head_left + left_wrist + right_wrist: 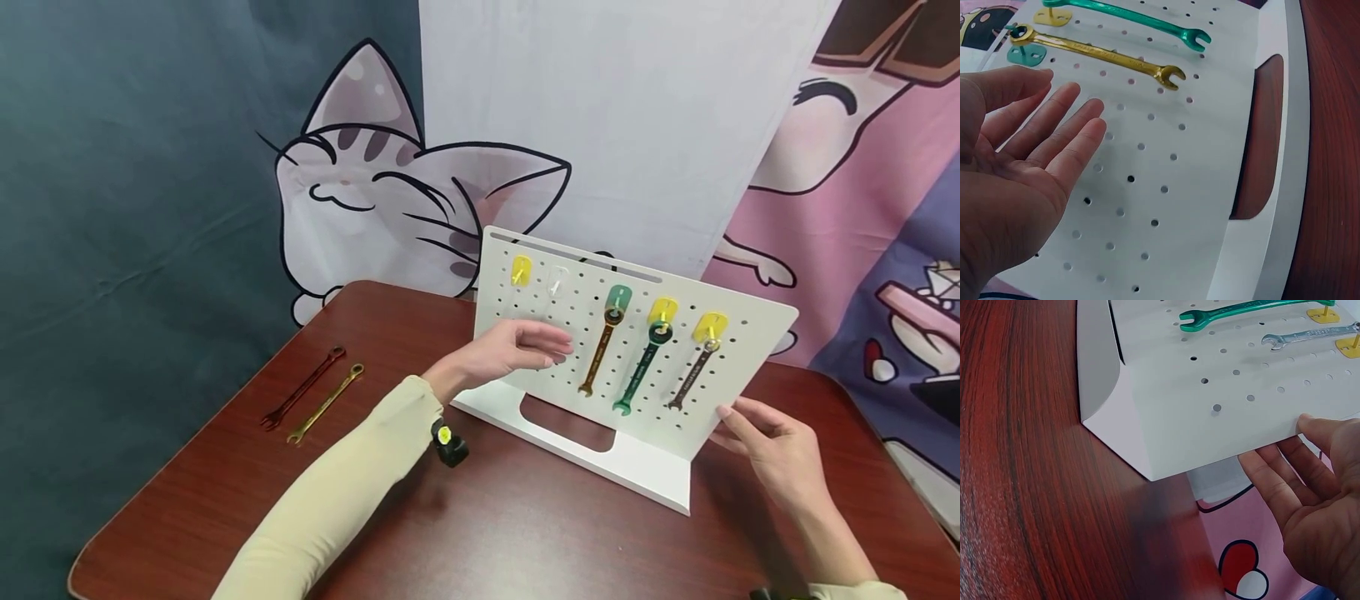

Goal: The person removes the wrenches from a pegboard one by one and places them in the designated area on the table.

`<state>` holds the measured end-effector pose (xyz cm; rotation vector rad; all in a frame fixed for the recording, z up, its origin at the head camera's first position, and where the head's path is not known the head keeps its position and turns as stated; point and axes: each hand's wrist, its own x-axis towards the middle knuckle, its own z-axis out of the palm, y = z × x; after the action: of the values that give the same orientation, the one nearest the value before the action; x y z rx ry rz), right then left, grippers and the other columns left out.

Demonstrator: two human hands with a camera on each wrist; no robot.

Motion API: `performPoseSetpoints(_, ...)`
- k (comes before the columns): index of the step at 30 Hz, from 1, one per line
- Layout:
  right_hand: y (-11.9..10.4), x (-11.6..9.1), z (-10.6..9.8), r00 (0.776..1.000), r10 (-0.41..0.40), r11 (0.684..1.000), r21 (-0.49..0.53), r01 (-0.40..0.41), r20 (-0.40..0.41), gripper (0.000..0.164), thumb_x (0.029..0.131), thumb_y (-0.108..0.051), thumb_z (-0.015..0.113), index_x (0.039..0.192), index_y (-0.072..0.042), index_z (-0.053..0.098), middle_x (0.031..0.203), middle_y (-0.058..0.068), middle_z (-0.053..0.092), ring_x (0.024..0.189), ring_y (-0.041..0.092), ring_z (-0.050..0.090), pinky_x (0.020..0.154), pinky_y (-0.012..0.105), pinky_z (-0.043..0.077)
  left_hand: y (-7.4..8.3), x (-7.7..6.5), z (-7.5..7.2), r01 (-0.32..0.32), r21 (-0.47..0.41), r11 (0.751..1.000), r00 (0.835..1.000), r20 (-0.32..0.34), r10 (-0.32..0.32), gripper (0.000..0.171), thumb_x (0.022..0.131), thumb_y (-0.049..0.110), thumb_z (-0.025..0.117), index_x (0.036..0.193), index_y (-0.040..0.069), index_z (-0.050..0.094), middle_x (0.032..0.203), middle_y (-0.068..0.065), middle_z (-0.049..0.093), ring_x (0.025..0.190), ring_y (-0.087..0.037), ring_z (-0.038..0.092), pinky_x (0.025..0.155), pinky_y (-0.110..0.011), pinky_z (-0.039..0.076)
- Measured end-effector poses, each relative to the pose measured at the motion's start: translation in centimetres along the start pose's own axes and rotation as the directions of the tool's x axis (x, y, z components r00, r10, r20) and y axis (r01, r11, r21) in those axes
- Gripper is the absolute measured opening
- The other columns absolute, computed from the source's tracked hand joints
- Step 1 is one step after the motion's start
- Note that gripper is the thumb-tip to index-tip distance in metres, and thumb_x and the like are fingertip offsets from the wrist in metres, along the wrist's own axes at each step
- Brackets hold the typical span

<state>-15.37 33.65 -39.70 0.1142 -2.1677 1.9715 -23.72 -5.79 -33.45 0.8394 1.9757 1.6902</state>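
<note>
A white pegboard stand [570, 308] stands upright on the table, angled toward me. Three combination wrenches hang on it: a gold wrench [597, 358] from a green hook, a green wrench [642, 371] from a yellow hook and a small silver wrench [692, 377] from another yellow hook. My left hand [510, 354] is in front of the board, left of the gold wrench, its fingers extended and holding nothing. At the board's right edge my right hand [776, 450] grips it, thumb on the front face and fingers behind; the right wrist view shows this hand [1316, 481] too.
On the left of the table lie a red wrench [306, 387] and a yellow wrench [326, 404], side by side. A yellow hook [521, 271] and a clear hook [557, 281] sit at the board's upper left. Behind the table hangs a cartoon-printed curtain [360, 175].
</note>
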Motion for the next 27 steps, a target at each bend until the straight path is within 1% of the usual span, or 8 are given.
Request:
performPoseSetpoints(3,0.0,-0.2,0.0,1.000,0.022,1.000,-0.008,-0.022,-0.007,0.021,0.098,-0.006,0.075,0.113,-0.018,0.080,0.098,-0.017,0.080,0.074,0.011,0.080,0.068,0.021,0.063,-0.2,0.4,0.5,0.002,-0.001,1.000,1.000,0.010,-0.002,0.049,0.102,-0.005,0.061,0.151,0.000,0.054,0.149,-0.023,0.061,0.139,-0.037,0.060,0.114,-0.032,0.052)
performPoseSetpoints(6,-0.1,-0.3,-0.1,1.000,0.027,1.000,-0.015,-0.027,-0.012,0.020,0.098,-0.007,0.075,0.114,-0.017,0.081,0.098,-0.018,0.080,0.074,0.010,0.080,0.068,0.020,0.063,-0.3,0.8,0.9,0.011,0.005,1.000,1.000,0.010,-0.011,0.051,0.102,-0.005,0.061,0.152,0.002,0.054,0.150,-0.021,0.062,0.140,-0.033,0.060,0.114,-0.032,0.051)
performPoseSetpoints(10,-0.1,-0.2,0.0,1.000,-0.002,1.000,-0.011,0.002,0.000,0.021,0.098,-0.005,0.074,0.117,-0.013,0.080,0.100,-0.016,0.080,0.075,0.010,0.080,0.068,0.022,0.064,-0.2,1.3,1.2,0.013,0.014,1.000,1.000,-0.003,-0.013,0.052,0.102,-0.004,0.062,0.153,0.005,0.054,0.150,-0.017,0.062,0.140,-0.029,0.061,0.114,-0.031,0.051)
performPoseSetpoints(13,-0.1,-0.2,0.0,1.000,-0.011,1.000,-0.004,0.011,0.008,0.022,0.098,-0.004,0.074,0.118,-0.012,0.080,0.100,-0.016,0.080,0.076,0.010,0.080,0.068,0.023,0.064,-0.1,1.6,1.5,0.009,0.010,1.000,1.000,-0.010,-0.009,0.053,0.102,-0.004,0.061,0.154,0.006,0.053,0.151,-0.016,0.062,0.140,-0.027,0.061,0.113,-0.031,0.052)
performPoseSetpoints(19,-0.2,-0.1,0.0,1.000,0.004,1.000,-0.017,-0.004,0.013,0.020,0.099,-0.006,0.074,0.116,-0.016,0.080,0.099,-0.016,0.080,0.075,0.011,0.080,0.068,0.022,0.063,0.0,2.3,2.1,-0.004,-0.009,1.000,1.000,-0.009,0.003,0.054,0.102,-0.006,0.060,0.155,0.003,0.051,0.152,-0.019,0.060,0.141,-0.030,0.060,0.111,-0.030,0.054)
performPoseSetpoints(27,-0.1,-0.2,0.0,1.000,-0.015,1.000,0.003,0.015,0.018,0.020,0.099,-0.005,0.073,0.115,-0.014,0.080,0.100,-0.015,0.081,0.076,0.011,0.080,0.068,0.024,0.064,0.4,2.9,2.6,0.000,-0.001,1.000,1.000,0.001,0.000,0.055,0.103,-0.003,0.061,0.156,0.003,0.049,0.154,-0.019,0.058,0.142,-0.029,0.059,0.114,-0.029,0.051)
